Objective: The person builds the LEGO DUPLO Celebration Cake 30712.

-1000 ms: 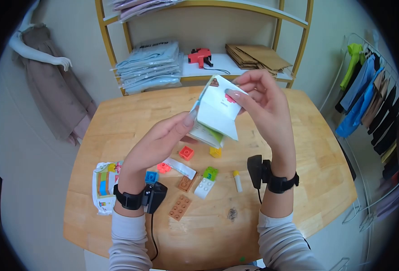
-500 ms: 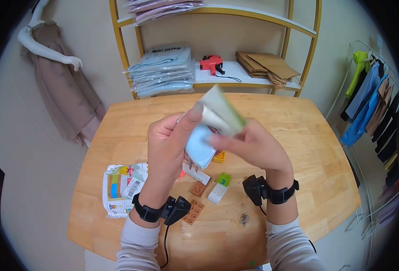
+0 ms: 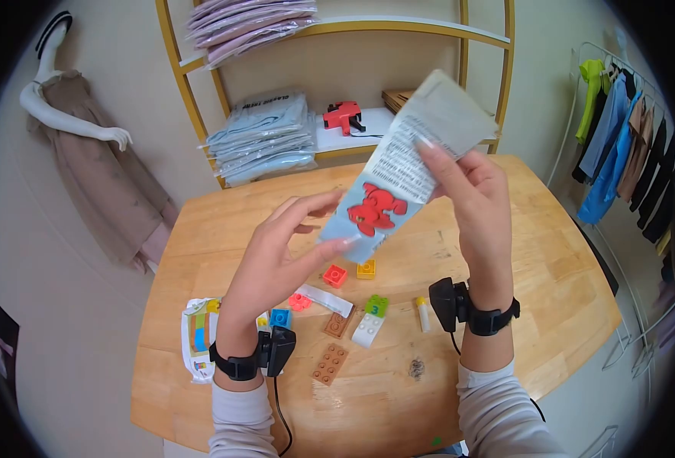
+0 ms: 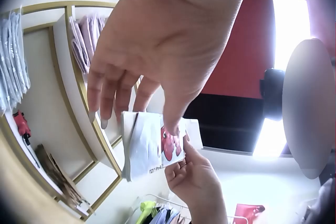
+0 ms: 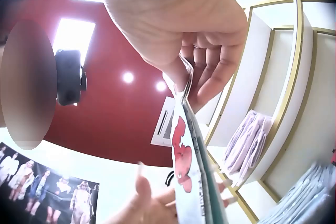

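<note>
A folded paper booklet [image 3: 406,160] with printed text and a red figure slants in the air above the table. The right hand [image 3: 479,202] pinches its right side, thumb over the printed face; the right wrist view shows the booklet [image 5: 190,198] edge-on, its folds between that hand's [image 5: 184,24] thumb and fingers. At the lower left end, the left hand's [image 3: 276,256] thumb lies against the paper. Its fingers are spread and extended in the left wrist view, where this hand [image 4: 163,40] is over the booklet [image 4: 144,145].
Below the hands lie a red block [image 3: 335,275], a yellow block [image 3: 366,269], a blue block [image 3: 280,317], brown plates [image 3: 330,364], a green-and-white piece [image 3: 368,328], a capped tube [image 3: 424,314] and a printed packet [image 3: 200,340]. A shelf [image 3: 368,126] stands behind the table [image 3: 536,305].
The booklet has been turned and unfolded into a longer strip, now raised with its red-figure side showing. The right hand has risen; the left hand's grip has loosened and its fingers are spread.
</note>
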The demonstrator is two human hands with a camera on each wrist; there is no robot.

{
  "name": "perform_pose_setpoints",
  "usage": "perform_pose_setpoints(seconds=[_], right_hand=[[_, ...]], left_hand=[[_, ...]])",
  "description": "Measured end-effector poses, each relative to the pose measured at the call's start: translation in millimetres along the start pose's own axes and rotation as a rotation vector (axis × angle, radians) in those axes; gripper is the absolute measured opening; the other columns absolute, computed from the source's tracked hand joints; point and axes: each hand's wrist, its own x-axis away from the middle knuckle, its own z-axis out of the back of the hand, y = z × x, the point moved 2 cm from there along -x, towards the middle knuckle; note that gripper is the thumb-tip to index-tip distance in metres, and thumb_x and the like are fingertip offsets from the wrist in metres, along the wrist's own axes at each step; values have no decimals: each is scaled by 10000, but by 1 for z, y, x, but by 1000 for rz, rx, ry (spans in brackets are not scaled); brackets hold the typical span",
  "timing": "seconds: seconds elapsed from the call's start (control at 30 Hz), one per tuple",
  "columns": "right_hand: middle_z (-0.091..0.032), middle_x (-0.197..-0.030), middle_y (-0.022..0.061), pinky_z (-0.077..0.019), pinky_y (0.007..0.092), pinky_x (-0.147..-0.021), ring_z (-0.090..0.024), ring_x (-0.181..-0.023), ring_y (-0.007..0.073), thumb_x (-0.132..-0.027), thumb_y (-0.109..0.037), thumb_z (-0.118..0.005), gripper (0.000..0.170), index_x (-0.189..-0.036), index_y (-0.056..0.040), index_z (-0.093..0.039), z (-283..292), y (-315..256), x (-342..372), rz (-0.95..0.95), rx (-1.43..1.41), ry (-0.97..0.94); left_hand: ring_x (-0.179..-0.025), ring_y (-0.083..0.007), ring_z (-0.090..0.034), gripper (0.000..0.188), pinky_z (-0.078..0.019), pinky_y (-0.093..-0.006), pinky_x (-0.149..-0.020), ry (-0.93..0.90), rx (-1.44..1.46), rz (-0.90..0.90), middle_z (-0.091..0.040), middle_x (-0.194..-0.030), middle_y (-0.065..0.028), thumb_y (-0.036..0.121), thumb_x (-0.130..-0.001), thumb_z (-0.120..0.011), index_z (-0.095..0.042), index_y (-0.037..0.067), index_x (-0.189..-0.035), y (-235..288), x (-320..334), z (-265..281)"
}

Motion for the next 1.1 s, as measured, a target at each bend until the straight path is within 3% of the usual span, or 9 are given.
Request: perform_pose_setpoints(seconds=[0.13,0.2,0.33,0.37,0.47,0.63,0.77,0.97,1.1], right_hand=[[-720,-855,74,-474,215,-622,-628,-692,95,-917,-199,-691,211,-986,-3,-729,-3,8,3,-77,157,-67],[-671,-733,89,-465,250,-592,-602,-635,161,-858,-145,-714,163,-973,-34,-745,-3,13,2,250,839,-101],[-620,-724,100,-456,282,-578,-572,-620,213,-838,-67,-666,174,-987,-81,-755,-14,12,6,234,626,14],[-620,-724,100,-456,282,-578,-572,-620,213,-838,-67,-666,174,-987,-81,-755,-17,11,6,237,625,8],[-665,-779,94,-459,279,-571,-603,-629,186,-824,-14,-618,224,-991,-84,-749,-25,-1,12,459,413,-214],[-687,-790,95,-472,265,-591,-622,-639,155,-809,24,-561,291,-1002,-88,-747,-25,0,21,195,309,-683],[-686,-815,62,-477,243,-611,-618,-659,123,-882,-32,-593,194,-1048,-43,-693,-21,11,19,93,331,-893],[-634,-898,8,-479,228,-618,-583,-702,70,-921,-159,-705,304,-1093,-9,-503,-37,8,19,-211,-189,-530],[-633,-778,28,-448,198,-564,-560,-652,38,-854,-155,-778,269,-918,-14,-558,-51,15,26,79,248,-358]], left_hand=[[-743,-128,-586,287,-480,-243,-715,201,-83,-63,-642,-816,-67,206,-907,-711,-679,6,-1110,17,-3,-7],[-783,-142,-630,273,-485,-246,-709,221,-92,199,-646,-813,-73,221,-931,-686,-681,9,-1102,19,7,6],[-824,-152,-650,853,-521,-262,-734,-419,581,511,-690,-908,-101,674,-992,-188,-659,-15,-1165,28,14,-10],[-1044,-200,-638,1056,-522,-323,-878,-487,592,558,-667,-1137,-153,770,-899,-7,-534,-35,-1334,26,12,-14],[-1175,-301,-608,1022,-492,-424,-1003,-61,979,594,-598,-1274,-214,768,-910,-45,-369,-35,-1452,21,4,-21],[-1409,-350,-365,600,-345,-452,-1146,-23,1047,288,-358,-1510,-243,385,-1061,-287,-201,27,-1535,17,-4,-8],[-1434,-344,-322,592,-316,-468,-1164,-1,1043,208,-347,-1512,-256,273,-1048,-373,-148,60,-1552,25,-6,2],[-1422,-335,-347,622,-308,-458,-1164,-101,1103,201,-370,-1512,-232,264,-1038,-393,-122,52,-1557,27,-4,-7],[-1394,-327,-387,633,-329,-459,-1147,-99,1012,214,-398,-1500,-220,300,-1041,-380,-112,57,-1560,29,-3,-10]])
